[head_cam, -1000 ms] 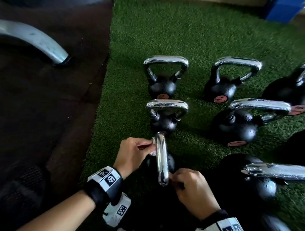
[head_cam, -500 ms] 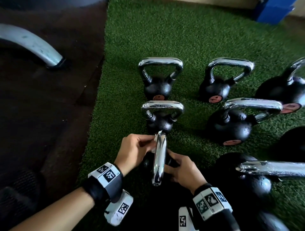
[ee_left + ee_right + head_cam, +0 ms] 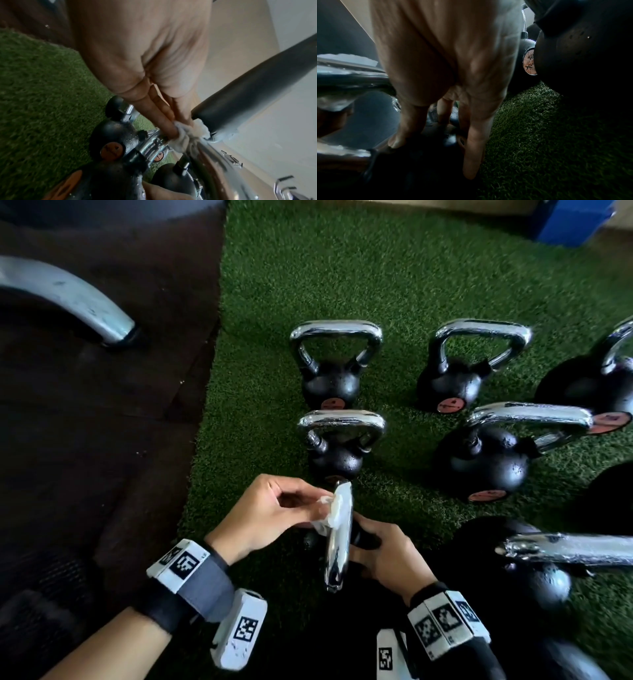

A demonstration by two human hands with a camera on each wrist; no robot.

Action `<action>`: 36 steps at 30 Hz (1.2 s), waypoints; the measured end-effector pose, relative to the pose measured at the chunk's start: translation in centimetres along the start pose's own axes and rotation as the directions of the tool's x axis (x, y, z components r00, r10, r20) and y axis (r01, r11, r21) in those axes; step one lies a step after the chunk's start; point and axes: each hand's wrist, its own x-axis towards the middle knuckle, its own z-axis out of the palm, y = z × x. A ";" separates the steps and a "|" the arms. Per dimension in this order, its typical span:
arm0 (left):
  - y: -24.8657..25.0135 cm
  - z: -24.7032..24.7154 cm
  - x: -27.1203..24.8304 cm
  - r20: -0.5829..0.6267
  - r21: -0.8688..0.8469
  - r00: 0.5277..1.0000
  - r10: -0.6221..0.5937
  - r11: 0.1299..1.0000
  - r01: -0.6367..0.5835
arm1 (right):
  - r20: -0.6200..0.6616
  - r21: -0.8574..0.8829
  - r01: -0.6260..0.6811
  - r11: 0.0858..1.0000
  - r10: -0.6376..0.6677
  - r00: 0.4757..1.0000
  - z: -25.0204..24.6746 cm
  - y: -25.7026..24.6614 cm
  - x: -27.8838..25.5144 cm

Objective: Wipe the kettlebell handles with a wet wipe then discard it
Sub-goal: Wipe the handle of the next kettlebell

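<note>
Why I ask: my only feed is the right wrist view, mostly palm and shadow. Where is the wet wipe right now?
Observer: The left hand pinches the wet wipe against the far end of the chrome handle of the nearest kettlebell.
Operator: How does that handle lie?
Observer: In the head view it points away from the person, between the two hands. The right hand holds the black body on its right side.
Operator: What lies beyond it?
Observer: Two more kettlebells stand in line past it on the green turf: the middle kettlebell, then the far kettlebell.
</note>
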 end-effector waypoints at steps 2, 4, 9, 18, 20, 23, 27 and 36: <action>0.3 0.0 0.1 -0.035 -0.060 0.999 -0.026 0.998 0.024 | -0.021 -0.015 0.009 1.000 -0.009 1.000 -0.1 -0.4 -0.1; 0.4 0.0 -0.4 0.001 -0.113 0.997 -0.081 0.990 0.080 | -0.038 -0.075 0.027 0.997 -0.030 0.999 -0.1 -0.8 -0.1; 0.3 -0.2 -2.9 0.199 -0.021 0.976 -0.085 0.996 0.091 | -0.065 -0.137 0.038 0.990 -0.047 0.997 -0.3 -1.2 -0.8; -1.3 0.5 -5.3 0.152 0.014 0.975 -0.161 0.987 0.161 | -0.075 -0.170 -0.002 0.985 -0.011 0.997 -0.6 -1.6 -0.2; -1.5 0.6 -5.6 0.139 0.041 0.973 -0.183 0.983 0.179 | -0.085 -0.173 -0.013 0.985 -0.002 0.996 -0.7 -1.5 -0.2; -2.1 1.2 -5.9 0.098 0.147 0.973 -0.208 0.970 0.193 | -0.098 -0.183 -0.023 0.983 0.005 0.995 -0.6 -1.4 -0.1; -2.1 1.1 -5.5 0.076 0.281 0.976 -0.204 0.944 0.176 | -0.079 -0.250 -0.029 0.968 0.009 0.997 -0.6 -2.0 -0.6; 2.2 -1.2 -2.5 -0.024 -0.196 0.986 -0.165 0.968 0.158 | -0.363 -0.256 0.470 0.845 -0.535 0.763 -2.9 -9.3 -5.5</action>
